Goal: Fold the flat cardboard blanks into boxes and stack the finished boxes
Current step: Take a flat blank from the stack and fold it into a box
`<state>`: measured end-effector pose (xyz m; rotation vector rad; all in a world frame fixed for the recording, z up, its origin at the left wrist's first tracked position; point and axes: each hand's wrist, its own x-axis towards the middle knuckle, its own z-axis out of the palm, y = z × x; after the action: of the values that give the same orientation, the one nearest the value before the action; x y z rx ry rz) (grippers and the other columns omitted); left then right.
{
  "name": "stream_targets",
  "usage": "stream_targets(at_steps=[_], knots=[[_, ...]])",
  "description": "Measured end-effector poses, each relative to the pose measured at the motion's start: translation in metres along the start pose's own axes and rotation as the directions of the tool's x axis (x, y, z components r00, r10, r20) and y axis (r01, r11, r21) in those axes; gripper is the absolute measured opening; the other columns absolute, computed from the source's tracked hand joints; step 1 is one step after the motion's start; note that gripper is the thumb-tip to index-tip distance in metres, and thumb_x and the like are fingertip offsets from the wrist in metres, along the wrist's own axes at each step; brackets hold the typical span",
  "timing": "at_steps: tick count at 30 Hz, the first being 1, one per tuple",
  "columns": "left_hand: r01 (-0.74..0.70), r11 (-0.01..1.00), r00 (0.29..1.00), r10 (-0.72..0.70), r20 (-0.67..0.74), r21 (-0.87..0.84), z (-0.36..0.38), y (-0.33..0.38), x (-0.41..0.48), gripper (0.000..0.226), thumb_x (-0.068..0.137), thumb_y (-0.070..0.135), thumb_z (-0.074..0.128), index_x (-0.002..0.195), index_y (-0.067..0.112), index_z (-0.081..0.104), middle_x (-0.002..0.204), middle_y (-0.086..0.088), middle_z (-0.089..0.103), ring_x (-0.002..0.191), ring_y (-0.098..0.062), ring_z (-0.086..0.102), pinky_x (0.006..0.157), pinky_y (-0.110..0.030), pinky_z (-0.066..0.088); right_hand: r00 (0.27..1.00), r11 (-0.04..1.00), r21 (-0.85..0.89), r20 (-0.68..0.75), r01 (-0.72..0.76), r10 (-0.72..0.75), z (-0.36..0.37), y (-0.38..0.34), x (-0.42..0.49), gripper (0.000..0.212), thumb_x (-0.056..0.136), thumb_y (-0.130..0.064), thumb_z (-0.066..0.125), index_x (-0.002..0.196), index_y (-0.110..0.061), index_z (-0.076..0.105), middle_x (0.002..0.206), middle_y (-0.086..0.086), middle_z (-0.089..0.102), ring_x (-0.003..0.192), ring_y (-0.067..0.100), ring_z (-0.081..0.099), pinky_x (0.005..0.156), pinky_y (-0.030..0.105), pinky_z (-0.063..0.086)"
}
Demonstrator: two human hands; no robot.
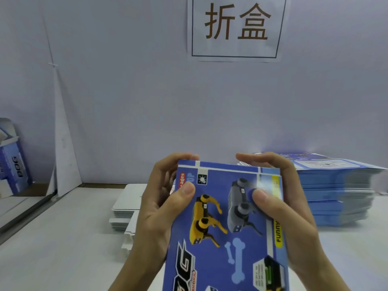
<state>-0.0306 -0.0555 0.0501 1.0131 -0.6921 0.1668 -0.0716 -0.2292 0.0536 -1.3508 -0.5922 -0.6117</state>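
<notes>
Box [226,227], blue, printed with toy dogs, held above the table [63,248], far end apparently mid-closing. Left hand [159,211] and right hand [289,217] clamped on its sides, thumbs on the face, fingers curled over the top edge. Tall stack of blanks [336,196] at right, unfolded. One finished box [12,160] far left.

One head-worn view looks forward and down, close over the table [63,238], facing the wall [126,101].
</notes>
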Motion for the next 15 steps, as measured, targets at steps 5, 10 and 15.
stream_targets(at_steps=[5,10,15], knots=[[-0.022,1.000,0.999,0.022,-0.037,0.002,0.0048,0.0004,-0.0030,0.025,0.070,0.024,0.069,0.093,0.031,0.066,0.097,0.001,0.072,0.077,-0.022,0.073,0.055,-0.025,0.056,0.998,0.990,-0.136,-0.041,0.047,-0.053,-0.0009,-0.0019,0.0014,0.032,0.074,-0.012,0.063,0.098,-0.032,0.067,0.126,0.001,0.065,0.118,0.012,0.060,0.081,0.018,0.053],[-0.095,0.993,0.991,0.101,-0.091,0.070,0.0085,-0.0030,-0.0044,0.015,0.078,0.014,0.060,0.080,0.027,0.066,0.089,0.004,0.070,0.072,-0.014,0.071,0.054,-0.020,0.054,0.997,0.994,-0.107,-0.073,-0.008,0.000,-0.0011,-0.0037,-0.0013,0.020,0.075,-0.006,0.054,0.086,-0.020,0.066,0.120,-0.001,0.069,0.113,0.010,0.063,0.078,0.024,0.056],[-0.065,0.996,0.994,0.070,-0.089,0.060,0.0054,-0.0019,-0.0042,0.012,0.072,0.020,0.069,0.080,0.028,0.067,0.091,0.003,0.070,0.076,-0.017,0.071,0.056,-0.024,0.055,0.996,0.992,-0.129,-0.085,-0.013,0.002,0.0025,-0.0047,-0.0023,0.022,0.075,-0.008,0.054,0.089,-0.020,0.064,0.121,0.001,0.068,0.119,0.016,0.059,0.083,0.028,0.055]])
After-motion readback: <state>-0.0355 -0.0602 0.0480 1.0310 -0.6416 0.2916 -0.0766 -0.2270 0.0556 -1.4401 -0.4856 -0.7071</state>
